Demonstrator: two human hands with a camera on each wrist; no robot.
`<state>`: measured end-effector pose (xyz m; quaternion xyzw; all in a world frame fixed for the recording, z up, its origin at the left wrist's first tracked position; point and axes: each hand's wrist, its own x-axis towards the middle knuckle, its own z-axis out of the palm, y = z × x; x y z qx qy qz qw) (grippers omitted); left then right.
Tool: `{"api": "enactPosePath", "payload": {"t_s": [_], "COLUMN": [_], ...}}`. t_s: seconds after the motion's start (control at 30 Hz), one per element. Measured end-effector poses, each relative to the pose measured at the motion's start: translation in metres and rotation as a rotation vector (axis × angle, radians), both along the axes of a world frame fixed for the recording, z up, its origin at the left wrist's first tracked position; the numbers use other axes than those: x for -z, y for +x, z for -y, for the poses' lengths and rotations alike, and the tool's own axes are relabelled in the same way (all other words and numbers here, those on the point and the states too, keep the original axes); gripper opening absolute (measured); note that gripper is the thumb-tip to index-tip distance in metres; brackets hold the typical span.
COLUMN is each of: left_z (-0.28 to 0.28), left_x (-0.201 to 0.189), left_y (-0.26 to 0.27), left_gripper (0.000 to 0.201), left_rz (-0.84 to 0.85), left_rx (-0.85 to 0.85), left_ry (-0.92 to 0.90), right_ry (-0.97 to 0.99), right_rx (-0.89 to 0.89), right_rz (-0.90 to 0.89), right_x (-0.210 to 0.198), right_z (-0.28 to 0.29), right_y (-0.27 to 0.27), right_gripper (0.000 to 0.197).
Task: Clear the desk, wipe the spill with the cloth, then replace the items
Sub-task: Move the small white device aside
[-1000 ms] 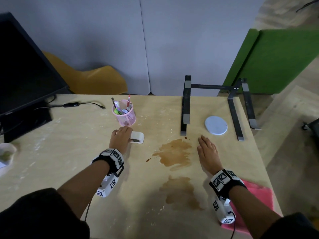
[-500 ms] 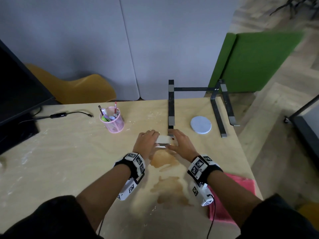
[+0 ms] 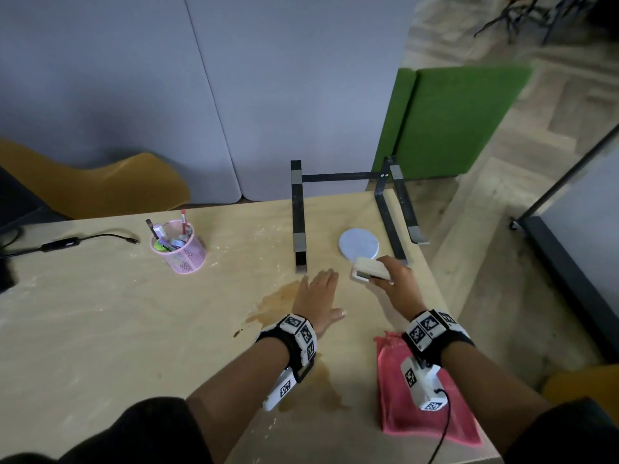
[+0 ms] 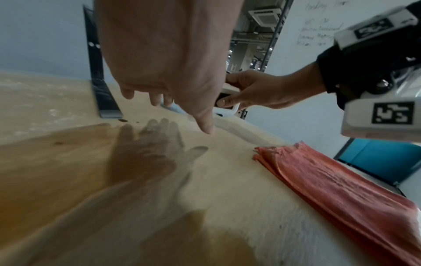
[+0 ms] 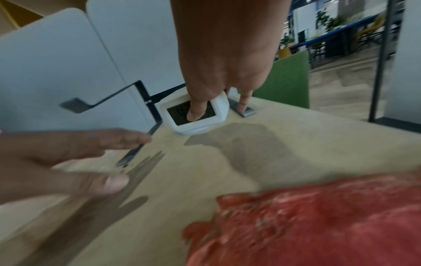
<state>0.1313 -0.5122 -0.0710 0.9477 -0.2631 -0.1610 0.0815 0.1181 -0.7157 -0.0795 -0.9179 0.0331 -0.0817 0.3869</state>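
We see the right hand [image 3: 397, 283] gripping a small white device w/ a dark screen [image 3: 368, 270], thumb pressed on the screen and fingers wrapped round its back, held just above the bench [image 3: 100, 313] at the near edge of the round grey pad [image 3: 358, 244], inside the black laptop stand [image 3: 298, 226]. Whether the device touches the pad, we cannot tell. The left hand [image 3: 318, 296] hovers flat and empty, fingers straight and spread, palm down, just nearer us than the stand's left foot and over the far edge of the brown spill [image 3: 274, 303]; the left-wrist view shows its shadow on the wood below, so it is clear of the surface. The spill spreads in two patches nearer us than the stand, one by the left hand's fingers, the other under the left forearm. The folded red cloth [image 3: 422, 410] lies on the bench well nearer us than the stand, by the bench's right edge, partly under the right wrist. A pink mesh pen cup [image 3: 179, 251] w/ pens stands upright to the left of the stand, and a black cable w/ adapter [image 3: 67, 244] lies further left of that. Behind the stand rise grey partition panels [image 3: 201, 95], w/ a green panel [image 3: 449, 122] to its right rear.
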Motion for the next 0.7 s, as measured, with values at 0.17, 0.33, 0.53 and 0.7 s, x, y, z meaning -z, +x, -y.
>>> {"api": "enactPosePath", "payload": {"t_s": [0.17,0.33,0.53,0.7], "left_z": [0.015,0.018,0.018,0.007], "left_x": [0.021,0.027,0.025,0.022], "left_y": [-0.008,-0.012,-0.013,-0.014], "left_gripper": [0.081,0.085,0.085,0.072], "left_rz": [-0.054,-0.043,-0.042,0.004], "left_rx": [0.098,0.101,0.102,0.075], "left_ry": [0.121,0.165,0.152,0.053], "right_ry": [0.013,0.041,-0.117,-0.359], "right_rx": [0.115,0.179,0.245,0.164], "right_rz": [-0.011,-0.058,-0.161,0.011], "right_x": [0.008,0.022,0.021,0.005], "right_z": [0.04,0.051,0.044,0.023], "right_y": [0.002,-0.002,-0.005,-0.002], "right_gripper": [0.03,0.036,0.042,0.047]}}
